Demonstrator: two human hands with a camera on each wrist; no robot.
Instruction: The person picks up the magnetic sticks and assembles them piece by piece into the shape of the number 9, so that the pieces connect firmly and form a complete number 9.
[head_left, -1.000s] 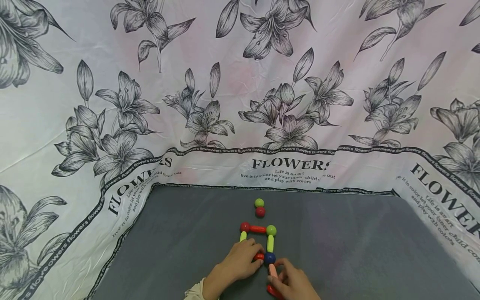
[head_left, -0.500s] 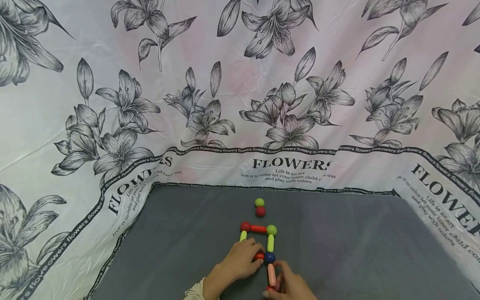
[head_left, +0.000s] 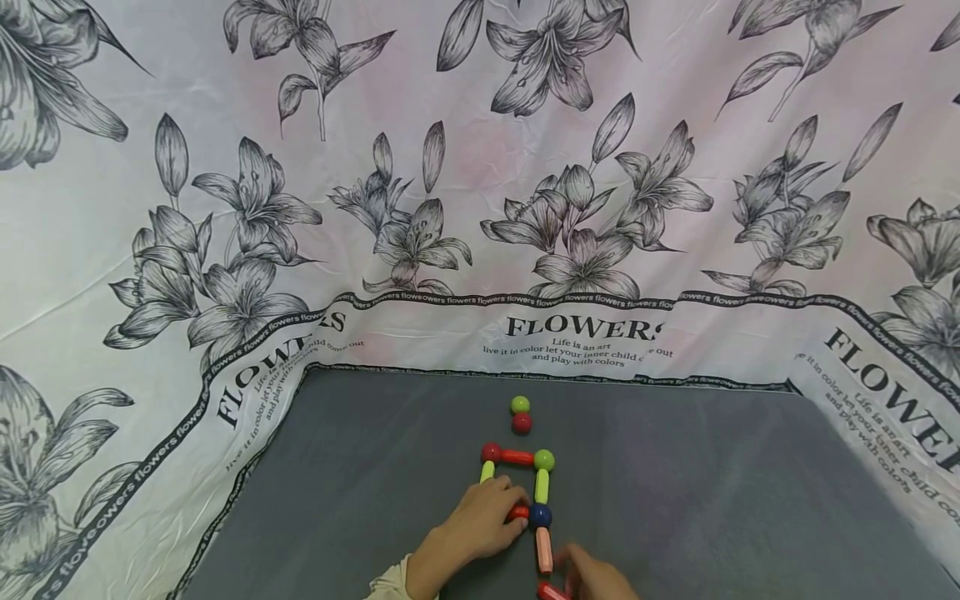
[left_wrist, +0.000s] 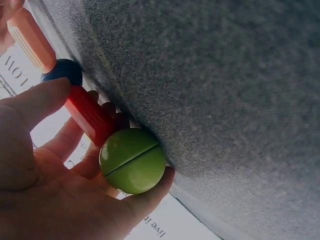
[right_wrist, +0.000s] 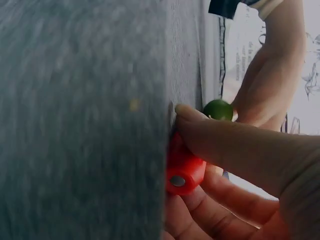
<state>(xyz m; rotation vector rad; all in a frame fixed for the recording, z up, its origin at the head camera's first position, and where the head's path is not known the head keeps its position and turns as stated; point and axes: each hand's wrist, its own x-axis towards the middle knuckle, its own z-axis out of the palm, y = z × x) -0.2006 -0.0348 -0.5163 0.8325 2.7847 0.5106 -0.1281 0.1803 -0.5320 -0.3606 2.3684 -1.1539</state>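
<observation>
A four-sided frame of magnetic rods and balls lies on the dark cloth in the head view, with a far red rod (head_left: pixel 517 457), a right yellow-green rod (head_left: pixel 542 487) and a blue ball (head_left: pixel 540 516) at its near right corner. My left hand (head_left: pixel 483 518) grips the near red rod (left_wrist: pixel 91 116), its thumb at the blue ball and its fingers around a green ball (left_wrist: pixel 132 161). A pink rod (head_left: pixel 543 550) extends from the blue ball towards me. Beside its near end, my right hand (head_left: pixel 592 575) pinches another red rod (right_wrist: pixel 184 167), whose metal end shows.
Beyond the frame, a loose green ball (head_left: pixel 520 405) and red ball (head_left: pixel 522 423) sit together on the dark cloth (head_left: pixel 675 483). A flower-printed white curtain (head_left: pixel 420 333) borders the surface at the back and sides.
The pink rod, slanted in my right fingers earlier, now lies in line below the blue ball, released. My right hand has drawn back slightly, keeping the red rod. The left hand stays put.
</observation>
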